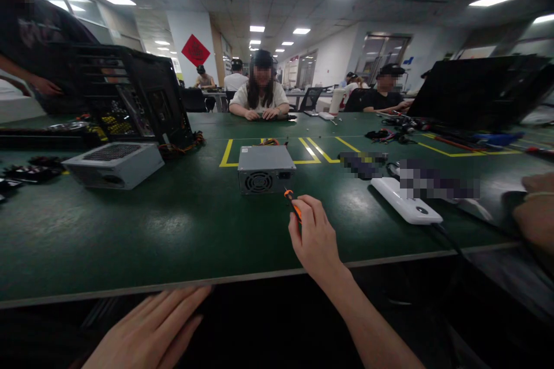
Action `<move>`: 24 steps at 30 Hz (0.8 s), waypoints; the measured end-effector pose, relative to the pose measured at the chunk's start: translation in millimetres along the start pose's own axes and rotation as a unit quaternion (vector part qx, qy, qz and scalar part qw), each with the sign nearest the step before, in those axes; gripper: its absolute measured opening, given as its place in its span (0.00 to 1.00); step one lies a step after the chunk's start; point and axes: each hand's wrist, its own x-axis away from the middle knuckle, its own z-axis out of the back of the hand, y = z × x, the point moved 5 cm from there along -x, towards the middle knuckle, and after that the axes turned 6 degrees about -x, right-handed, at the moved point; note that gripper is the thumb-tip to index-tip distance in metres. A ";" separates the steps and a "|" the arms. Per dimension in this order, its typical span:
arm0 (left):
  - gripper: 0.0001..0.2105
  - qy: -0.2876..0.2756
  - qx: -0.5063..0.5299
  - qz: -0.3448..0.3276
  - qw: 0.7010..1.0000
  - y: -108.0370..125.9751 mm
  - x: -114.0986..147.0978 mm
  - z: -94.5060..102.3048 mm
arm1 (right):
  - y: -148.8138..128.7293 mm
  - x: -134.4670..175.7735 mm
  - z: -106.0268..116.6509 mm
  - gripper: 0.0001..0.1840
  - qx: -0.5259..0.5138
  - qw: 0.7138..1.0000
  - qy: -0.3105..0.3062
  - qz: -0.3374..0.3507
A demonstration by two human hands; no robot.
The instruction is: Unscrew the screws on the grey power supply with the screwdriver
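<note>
My right hand (315, 233) is closed around an orange and black screwdriver (296, 209). The tool's tip points up and away, near the lower right corner of a grey computer power supply (266, 162). That power supply stands on the green table (186, 242), its fan grille and power socket facing me and its cables at the back. At the table's front edge, my left hand (158, 323) has its fingers stretched out and holds nothing. Whether the screwdriver touches the power supply, I cannot tell.
A second power supply (115, 164) and an open black computer case (130, 92) stand left. To the right lie a white power bank (404, 200), cables (393, 130) and a black panel-like object (480, 92). A person (259, 95) sits opposite; another person's hand (536, 213) is at far right.
</note>
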 end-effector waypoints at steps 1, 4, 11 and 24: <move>0.17 -0.016 0.008 -0.002 1.000 3.5 -25.6 -2.6 | -2.1 -0.7 0.2 0.12 0.011 1.000 -0.001 0.010; 0.15 0.008 0.012 -0.001 1.000 8.4 -115.4 -13.7 | -3.6 -4.2 2.0 0.10 0.062 0.998 -0.004 0.001; 0.17 0.054 0.003 0.092 0.994 -13.9 -227.4 -85.3 | -6.1 -13.7 6.1 0.11 0.039 0.999 -0.027 0.000; 0.12 0.107 0.014 0.144 0.984 -16.3 -224.9 -102.0 | -13.1 -15.4 4.4 0.10 0.109 0.993 -0.048 0.022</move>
